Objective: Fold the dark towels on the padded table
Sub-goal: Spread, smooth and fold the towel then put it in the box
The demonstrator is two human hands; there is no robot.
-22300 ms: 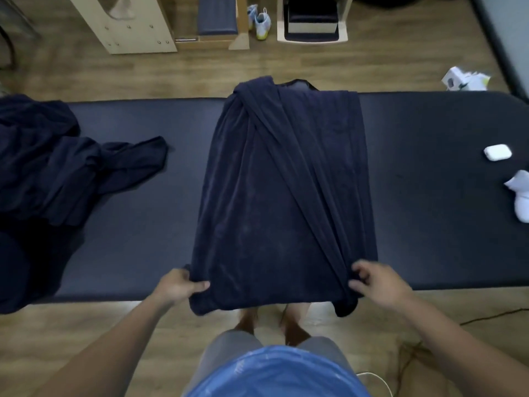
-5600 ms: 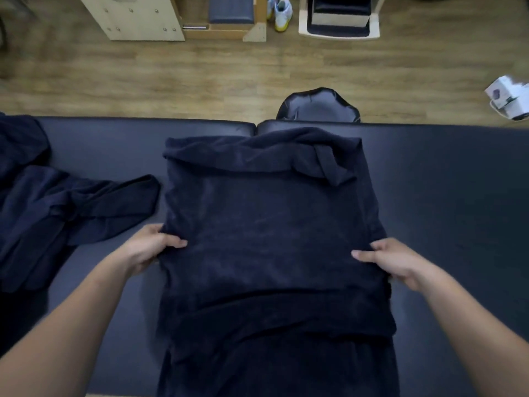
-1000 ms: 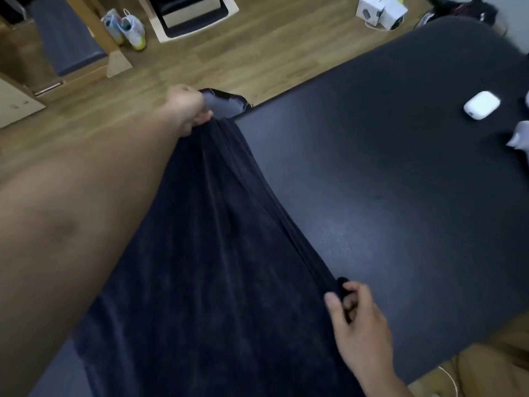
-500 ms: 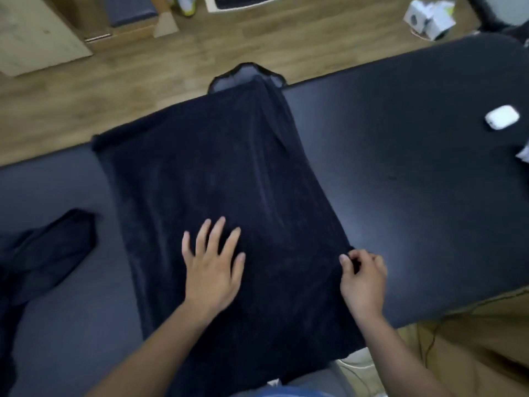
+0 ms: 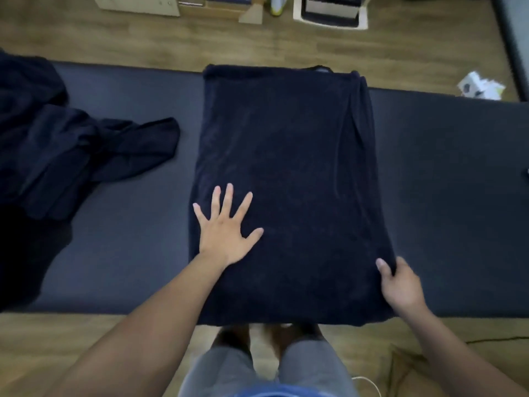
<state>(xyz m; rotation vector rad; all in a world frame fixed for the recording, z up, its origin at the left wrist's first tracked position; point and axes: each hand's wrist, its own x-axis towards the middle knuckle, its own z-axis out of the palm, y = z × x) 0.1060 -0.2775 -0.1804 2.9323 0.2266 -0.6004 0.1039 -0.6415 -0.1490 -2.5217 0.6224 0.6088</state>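
**Pressing a towel flat, gripping its edge**

A dark towel (image 5: pixel 286 167) lies spread across the middle of the padded table (image 5: pixel 443 167). It runs from the far edge of the table to the near edge, where its end hangs slightly over the side in front of the person. A long crease runs down the cloth close to its right border.

The left hand (image 5: pixel 226 233) rests palm down on the towel, near its left border and in the nearer half. Its fingers (image 5: pixel 227 196) are straight and spread wide, and nothing is held in them.

The right hand (image 5: pixel 400 285) is at the towel's right border, close to the near corner. Its thumb lies on top of the cloth and the other fingers curl round the border, so it grips the towel there.

A loose heap of more dark towels (image 5: pixel 57 147) sits on the left end of the table, apart from the spread one. On the wooden floor (image 5: pixel 86 38) beyond the table are a small white box (image 5: pixel 481 87) at the right and a pale shoe (image 5: pixel 277 5) at the top. The person's grey shorts (image 5: pixel 229 373) show at the bottom.
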